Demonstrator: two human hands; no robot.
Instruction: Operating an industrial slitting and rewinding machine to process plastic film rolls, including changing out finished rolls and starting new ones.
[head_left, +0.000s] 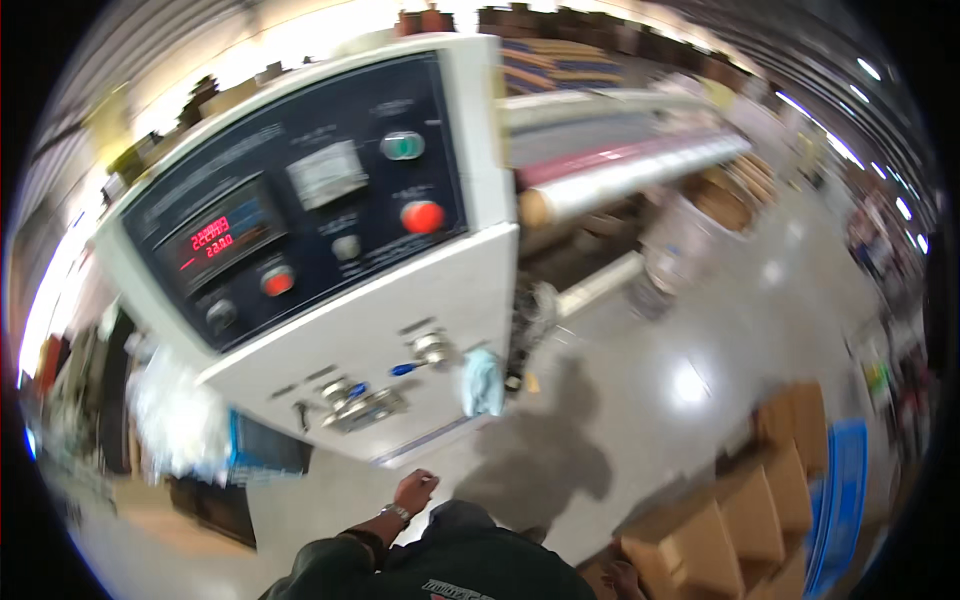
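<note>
Left hand (416, 491): fingers part-bent below the control cabinet (440, 285), apart from it; too small and blurred to tell if they pinch anything, nothing shows in them. Right hand (622, 578): low, beside the cardboard cartons (750, 515), mostly cut off; can't tell if its fingers touch or grasp. Progress, my read: the cabinet has power, as its red digital display (210, 240) is lit, and a white roll (640, 172) sits across the machine behind it. No hand is on the green button (403, 146), the larger red button (422, 217) or the blue-handled valves below; what's finished and what's left can't be judged from this one view. Orientation: cabinet stands front-left, its dark panel facing the wearer, panel's long axis rising left to right in view. Cartons are on the right by the wearer, panels or flaps sticking up, their row running from near the right hand up and away to the right. Light-blue cloth (482, 382) hangs at the cabinet's right edge. Blue crate (848, 495) stands on end just beyond the cartons. Grey floor (640, 400) past that.
</note>
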